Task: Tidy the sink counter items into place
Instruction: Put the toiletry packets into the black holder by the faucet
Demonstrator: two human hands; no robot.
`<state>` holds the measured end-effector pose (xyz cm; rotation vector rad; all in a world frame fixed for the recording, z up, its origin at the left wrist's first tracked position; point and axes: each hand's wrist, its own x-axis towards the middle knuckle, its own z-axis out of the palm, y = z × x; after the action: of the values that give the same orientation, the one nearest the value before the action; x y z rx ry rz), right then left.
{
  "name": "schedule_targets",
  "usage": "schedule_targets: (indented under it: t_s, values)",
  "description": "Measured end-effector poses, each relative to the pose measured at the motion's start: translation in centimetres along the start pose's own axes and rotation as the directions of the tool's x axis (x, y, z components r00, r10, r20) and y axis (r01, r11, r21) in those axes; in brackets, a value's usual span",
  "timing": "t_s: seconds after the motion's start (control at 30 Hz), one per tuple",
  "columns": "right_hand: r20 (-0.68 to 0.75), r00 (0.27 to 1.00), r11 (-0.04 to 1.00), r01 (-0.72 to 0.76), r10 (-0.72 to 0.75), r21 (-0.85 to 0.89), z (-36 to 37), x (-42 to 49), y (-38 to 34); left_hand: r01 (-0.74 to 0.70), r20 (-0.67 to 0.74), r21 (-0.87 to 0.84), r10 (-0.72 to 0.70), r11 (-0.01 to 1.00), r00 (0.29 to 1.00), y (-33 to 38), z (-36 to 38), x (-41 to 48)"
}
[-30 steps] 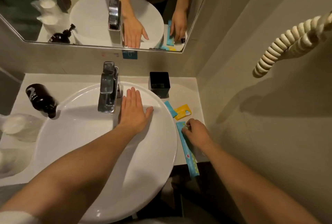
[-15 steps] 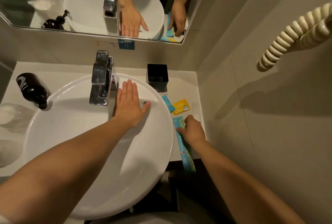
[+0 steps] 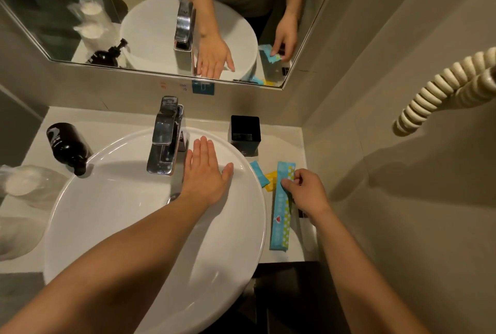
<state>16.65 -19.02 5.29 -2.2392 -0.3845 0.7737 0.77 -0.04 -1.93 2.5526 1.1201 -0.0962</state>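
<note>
Right hand (image 3: 308, 194) pinches the long blue packet (image 3: 280, 215) lying on the table (image 3: 290, 143) right of the basin (image 3: 150, 226), mid-straightening; left hand (image 3: 206, 172) rests flat, empty. Next, likely: stand the packet in the black cup (image 3: 244, 129) behind.

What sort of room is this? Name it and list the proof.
Most likely a hotel bathroom: a round basin with a chrome tap under a wall mirror, and sealed toiletry packets on the counter.

Left hand (image 3: 208, 172) spread flat, palm down; right hand (image 3: 306, 194) pinching, fingers curled
</note>
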Motion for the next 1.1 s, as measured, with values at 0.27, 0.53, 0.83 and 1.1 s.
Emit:
schedule_targets:
  t_s: [0.27,0.53,0.83,1.1]
  values:
    - [-0.119,0.955,0.942,0.289,-0.271,0.171,-2.3,0.9,-8.9,0.077,-0.042,0.018,-0.077,0.997,0.996,1.0,0.4,0.3]
    - [-0.289,0.820,0.782,0.564,-0.494,0.263,-3.4,2.4,-17.2,0.068,-0.026,0.005,-0.068,0.998,0.997,1.1,0.1,0.3]
    - [-0.185,0.836,0.821,0.545,-0.517,0.168,2.2,6.7,-17.0,0.062,-0.011,-0.013,-0.063,0.998,0.998,0.9,0.1,0.4]
    - [-0.066,0.918,0.891,0.394,-0.390,0.227,5.5,9.3,-14.2,0.064,-0.031,-0.027,-0.065,0.998,0.997,0.9,0.4,0.4]
